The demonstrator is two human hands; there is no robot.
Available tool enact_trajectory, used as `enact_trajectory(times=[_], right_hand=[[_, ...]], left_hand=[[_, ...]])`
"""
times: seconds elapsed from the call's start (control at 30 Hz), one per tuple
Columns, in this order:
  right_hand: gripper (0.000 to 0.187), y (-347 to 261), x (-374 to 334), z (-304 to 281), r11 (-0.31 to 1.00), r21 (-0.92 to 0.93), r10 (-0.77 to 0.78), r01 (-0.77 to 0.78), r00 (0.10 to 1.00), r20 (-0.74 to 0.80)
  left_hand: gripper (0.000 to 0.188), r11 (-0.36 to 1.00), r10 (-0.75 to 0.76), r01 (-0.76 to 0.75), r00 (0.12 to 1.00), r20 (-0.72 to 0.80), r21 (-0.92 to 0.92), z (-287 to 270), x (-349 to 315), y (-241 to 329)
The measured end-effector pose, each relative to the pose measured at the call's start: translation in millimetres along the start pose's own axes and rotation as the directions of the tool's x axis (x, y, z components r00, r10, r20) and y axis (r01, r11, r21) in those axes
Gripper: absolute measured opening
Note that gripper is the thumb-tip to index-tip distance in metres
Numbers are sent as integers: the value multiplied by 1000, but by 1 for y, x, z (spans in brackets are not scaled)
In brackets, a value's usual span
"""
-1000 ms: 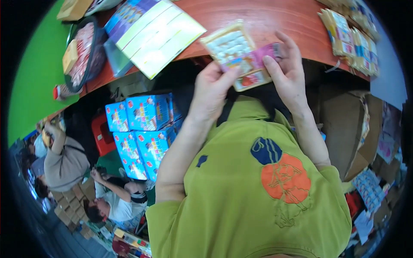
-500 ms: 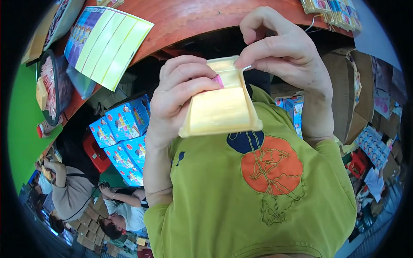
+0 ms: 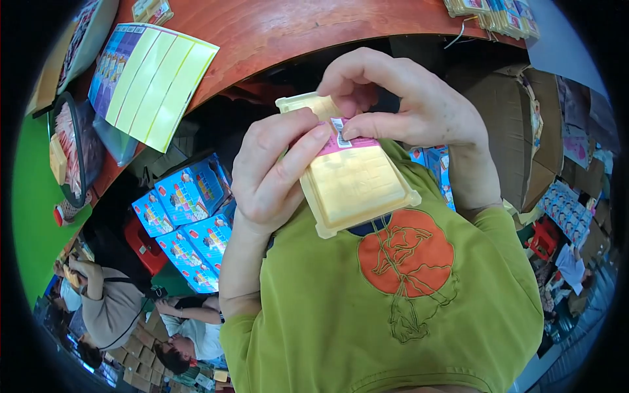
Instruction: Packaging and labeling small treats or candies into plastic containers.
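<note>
A shallow, pale yellow plastic case (image 3: pixel 357 187) is held tilted in front of my green shirt. My left hand (image 3: pixel 267 167) grips it along its left side, the fingers lying over its upper face. Across the middle of the case runs a pink label (image 3: pixel 362 142) with a white printed patch. My right hand (image 3: pixel 419 101) has its thumb pressed on the label near that patch. The other right fingers are curled above the case, and whether they pinch anything is hidden.
A sheet of stickers (image 3: pixel 154 82) overhangs the edge of the red-brown table (image 3: pixel 288 29). Stacked cases (image 3: pixel 508 18) lie at the far right. Blue printed boxes (image 3: pixel 190 203) and a red stool (image 3: pixel 143 243) stand at left, a cardboard box (image 3: pixel 508 124) at right. Two people (image 3: pixel 114 308) are at lower left.
My right hand has come down and left from the case's upper corner, its thumb now on the pink label. The case has turned and dropped slightly, showing more of the label.
</note>
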State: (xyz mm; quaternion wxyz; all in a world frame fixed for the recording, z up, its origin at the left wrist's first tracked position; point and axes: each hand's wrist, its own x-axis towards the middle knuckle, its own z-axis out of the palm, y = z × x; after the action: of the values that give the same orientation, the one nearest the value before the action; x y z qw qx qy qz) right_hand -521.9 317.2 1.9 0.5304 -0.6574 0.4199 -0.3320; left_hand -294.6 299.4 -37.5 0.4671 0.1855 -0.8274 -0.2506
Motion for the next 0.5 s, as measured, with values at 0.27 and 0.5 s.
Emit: enact_trajectory(times=[0.27, 0.5], right_hand=[[11, 24, -3, 2, 994, -37, -105, 105, 994, 15], [13, 37, -2, 1, 978, 7, -209, 209, 977, 28]], left_hand=[[53, 995, -101, 101, 993, 56, -1, 5, -4, -7], [56, 988, -157, 156, 985, 72, 12, 5, -5, -7]])
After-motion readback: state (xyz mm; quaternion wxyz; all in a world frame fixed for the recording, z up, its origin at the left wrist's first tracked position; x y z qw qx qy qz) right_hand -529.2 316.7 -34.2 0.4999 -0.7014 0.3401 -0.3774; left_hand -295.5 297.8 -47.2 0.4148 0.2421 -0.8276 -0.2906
